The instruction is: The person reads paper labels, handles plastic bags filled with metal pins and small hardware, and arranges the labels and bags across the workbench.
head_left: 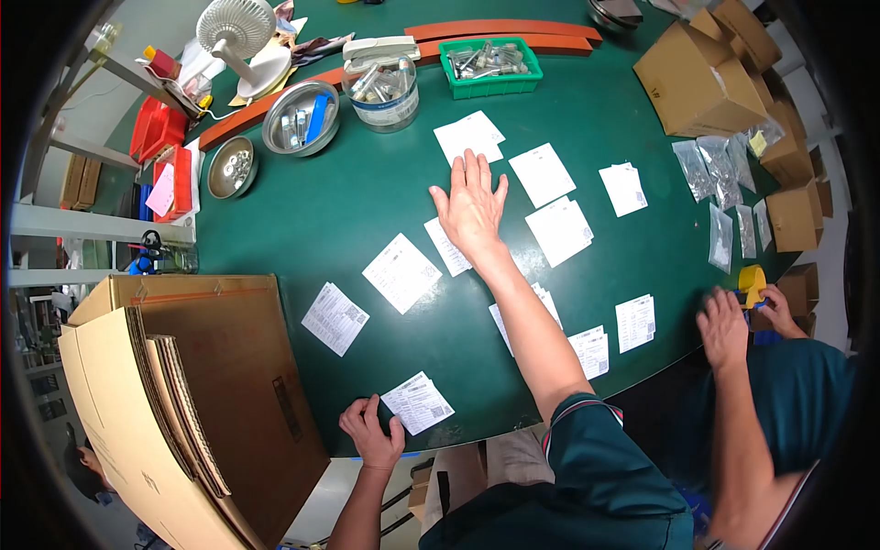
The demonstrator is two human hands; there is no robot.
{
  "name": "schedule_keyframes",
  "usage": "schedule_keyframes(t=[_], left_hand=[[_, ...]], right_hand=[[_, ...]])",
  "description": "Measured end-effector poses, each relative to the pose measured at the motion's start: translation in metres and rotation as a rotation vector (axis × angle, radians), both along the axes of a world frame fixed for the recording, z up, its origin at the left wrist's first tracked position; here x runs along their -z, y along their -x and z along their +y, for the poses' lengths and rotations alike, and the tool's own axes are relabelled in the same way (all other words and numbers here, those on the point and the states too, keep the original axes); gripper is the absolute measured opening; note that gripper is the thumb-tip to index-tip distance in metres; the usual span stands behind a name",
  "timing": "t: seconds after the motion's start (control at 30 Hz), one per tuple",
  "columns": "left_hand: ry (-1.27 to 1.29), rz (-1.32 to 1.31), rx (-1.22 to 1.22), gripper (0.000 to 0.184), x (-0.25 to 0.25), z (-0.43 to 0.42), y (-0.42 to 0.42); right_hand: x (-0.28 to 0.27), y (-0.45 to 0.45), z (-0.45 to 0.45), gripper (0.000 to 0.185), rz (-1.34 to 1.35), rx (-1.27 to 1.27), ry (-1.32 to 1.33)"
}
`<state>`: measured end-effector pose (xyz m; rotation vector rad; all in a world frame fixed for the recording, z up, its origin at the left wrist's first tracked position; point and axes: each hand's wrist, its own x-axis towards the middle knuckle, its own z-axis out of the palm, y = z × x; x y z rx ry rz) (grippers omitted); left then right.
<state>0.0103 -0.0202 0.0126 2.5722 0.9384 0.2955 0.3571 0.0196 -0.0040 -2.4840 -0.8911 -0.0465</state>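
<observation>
My right hand [472, 202] stretches out over the table, palm down and fingers spread. Its fingertips reach the lower edge of a small stack of white paper slips [469, 136]. Under the wrist, another slip [445, 247] is partly covered. At the near table edge, my left hand [374, 435] has its fingers loosely bent and its thumb apart. It lies beside a fanned stack of printed slips [418, 403], index finger close to the corner; whether it touches is hard to tell. More printed slips [401, 272] lie spread around, some partly hidden beneath my right forearm.
Along the back are a fan [236, 27], metal bowls [301, 119], a clear tub [380, 96] and a green tray [490, 69] of small parts. A large cardboard box [211, 367] stands left. At right, a co-worker's hands [724, 325] are near a yellow tape dispenser [753, 284], bags and boxes.
</observation>
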Motion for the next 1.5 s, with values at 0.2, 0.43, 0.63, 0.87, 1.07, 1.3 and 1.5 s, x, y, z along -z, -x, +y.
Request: schedule_keyframes(t=[0.2, 0.43, 0.63, 0.87, 1.07, 1.3, 1.5], left_hand=[[0.011, 0.0, 0.001, 0.044, -0.002, -0.001, 0.0], [0.007, -0.016, -0.009, 0.043, -0.002, -0.001, -0.002], [0.002, -0.013, -0.032, 0.043, -0.003, -0.003, -0.004], [-0.008, -0.023, -0.028, 0.044, -0.005, -0.003, -0.005], [-0.012, -0.023, -0.034, 0.044, -0.003, -0.004, -0.005], [-0.014, -0.018, -0.033, 0.043, -0.004, -0.004, -0.005], [-0.026, -0.02, -0.021, 0.043, -0.004, -0.004, -0.006]], right_hand=[[-0.001, 0.002, -0.001, 0.053, 0.015, 0.005, -0.014], [-0.033, 0.017, -0.052, 0.051, -0.004, 0.006, -0.078], [-0.032, 0.02, -0.101, 0.054, 0.058, 0.064, 0.024], [-0.026, 0.013, -0.105, 0.054, 0.057, 0.061, 0.047], [-0.021, 0.011, -0.103, 0.053, 0.055, 0.061, 0.061], [-0.025, 0.016, -0.104, 0.053, 0.063, 0.059, 0.019], [-0.048, 0.05, -0.146, 0.053, 0.129, 0.02, 0.028]])
